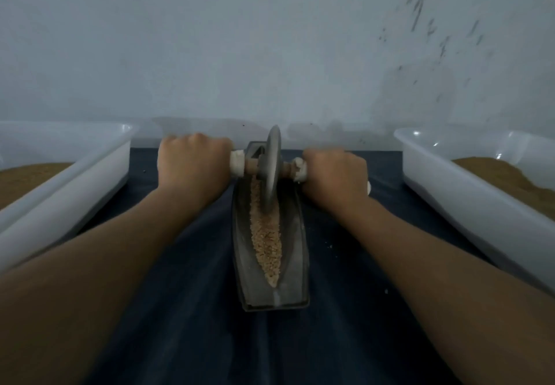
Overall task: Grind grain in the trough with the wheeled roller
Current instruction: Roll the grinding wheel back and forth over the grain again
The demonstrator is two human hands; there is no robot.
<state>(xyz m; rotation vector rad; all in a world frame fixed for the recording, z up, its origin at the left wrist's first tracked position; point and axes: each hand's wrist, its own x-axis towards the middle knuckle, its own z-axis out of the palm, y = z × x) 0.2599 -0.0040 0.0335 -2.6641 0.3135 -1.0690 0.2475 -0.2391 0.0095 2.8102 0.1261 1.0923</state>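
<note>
Head view, down two outstretched forearms: left grip and right grip, each fisted round a white-wrapped end of the wooden axle of the grey metal wheeled roller, one either side of the disc, presumably to keep it upright and bear down evenly. Disc standing on edge in the groove of the long, boat-shaped dark metal trough, up near the far end, rim down in the pale tan cracked grain. Grain lying in a narrow strip along the groove, tapering to a point toward the near end; coarse-looking, so judged mid-grind rather than finished. Trough set lengthwise, straight ahead of the body, on the dark blue cloth-covered tabletop, apparently to let the arms push and pull along its length. Flanking it, well apart on either side, a white plastic tub at left and a white plastic tub at right, both holding brown material, possibly stock and output; impossible to tell which. Behind, a pale scuffed wall.
</note>
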